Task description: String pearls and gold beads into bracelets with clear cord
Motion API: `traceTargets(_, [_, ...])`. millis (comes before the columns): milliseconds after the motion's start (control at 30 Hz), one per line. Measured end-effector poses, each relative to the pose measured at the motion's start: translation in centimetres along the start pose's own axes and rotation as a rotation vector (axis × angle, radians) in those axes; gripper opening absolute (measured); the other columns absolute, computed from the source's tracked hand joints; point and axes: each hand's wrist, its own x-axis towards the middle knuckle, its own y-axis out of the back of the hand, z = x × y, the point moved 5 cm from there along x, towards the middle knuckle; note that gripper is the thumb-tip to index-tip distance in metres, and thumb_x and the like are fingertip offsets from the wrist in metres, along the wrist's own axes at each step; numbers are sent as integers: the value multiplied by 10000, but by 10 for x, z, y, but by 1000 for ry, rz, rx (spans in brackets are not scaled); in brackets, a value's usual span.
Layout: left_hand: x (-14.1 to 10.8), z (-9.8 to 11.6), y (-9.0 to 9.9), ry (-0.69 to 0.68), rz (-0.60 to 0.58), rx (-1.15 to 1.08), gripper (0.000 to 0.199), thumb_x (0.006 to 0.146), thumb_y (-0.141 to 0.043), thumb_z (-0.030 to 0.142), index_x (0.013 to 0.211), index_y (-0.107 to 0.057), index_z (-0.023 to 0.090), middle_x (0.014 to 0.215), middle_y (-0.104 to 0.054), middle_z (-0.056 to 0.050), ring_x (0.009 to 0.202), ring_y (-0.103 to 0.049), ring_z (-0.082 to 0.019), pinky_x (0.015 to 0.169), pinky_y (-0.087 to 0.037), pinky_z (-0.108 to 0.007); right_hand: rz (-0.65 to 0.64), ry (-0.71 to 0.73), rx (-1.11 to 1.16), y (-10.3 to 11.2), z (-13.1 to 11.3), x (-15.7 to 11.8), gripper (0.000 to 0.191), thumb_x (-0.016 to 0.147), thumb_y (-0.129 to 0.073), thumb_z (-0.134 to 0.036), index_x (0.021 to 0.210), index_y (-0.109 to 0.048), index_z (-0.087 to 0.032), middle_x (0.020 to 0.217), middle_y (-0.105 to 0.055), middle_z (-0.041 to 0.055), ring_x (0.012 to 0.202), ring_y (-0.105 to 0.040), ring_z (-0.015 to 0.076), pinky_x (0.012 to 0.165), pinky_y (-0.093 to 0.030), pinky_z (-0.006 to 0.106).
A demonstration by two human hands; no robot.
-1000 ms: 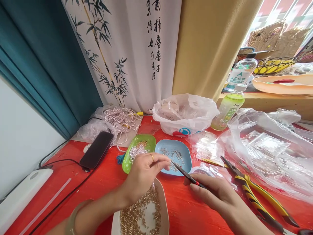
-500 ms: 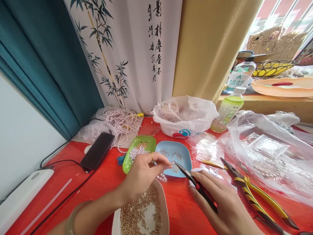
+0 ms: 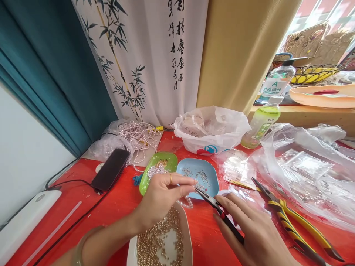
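Now the gap looks gone: pliers [image 3: 211, 201] clamped in the right hand [image 3: 251, 223] reach the left hand [image 3: 161, 195] at its pinch, blue tray [image 3: 214, 175] just beyond. The bead strand [image 3: 189, 202], seemingly pinched, dangles below; tool apparently meets work.

A gold curtain [image 3: 238, 51] hangs beside a bright window [image 3: 313, 13].

Daylight from right window [image 3: 314, 15], glare on plastic [image 3: 238, 167], stretched edges

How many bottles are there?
2: the black-capped bottle on the windowsill, and the white-capped bottle on the red table. More may be hidden.
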Motion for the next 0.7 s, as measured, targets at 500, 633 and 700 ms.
traceTargets(500, [3,-5,-2,11,-33,-6,121,677,-656,206,778,-711,169,793,-696,-53,547,-624,-119,512,-552,-218,-41,-41,57,-2,5,0,202,835,-432,-192,998,-531,-127,771,-610,95,628,-597,186,505,-488,281])
traceTargets(633, [3,-5,-2,8,-36,14,119,673,-661,202,773,-712,166,787,-698,-57,546,-624,-124,491,-547,-212,-17,-18,45,-1,4,0,191,830,-424,-180,962,-556,-139,779,-633,100,648,-616,193,507,-493,268])
traceTargets(700, [3,-5,-2,9,-38,18,119,672,-661,202,774,-712,168,794,-699,-59,560,-629,-130,501,-550,-218,-27,-17,49,0,4,0,197,828,-423,-178,968,-556,-140,774,-637,99,645,-620,193,501,-494,265])
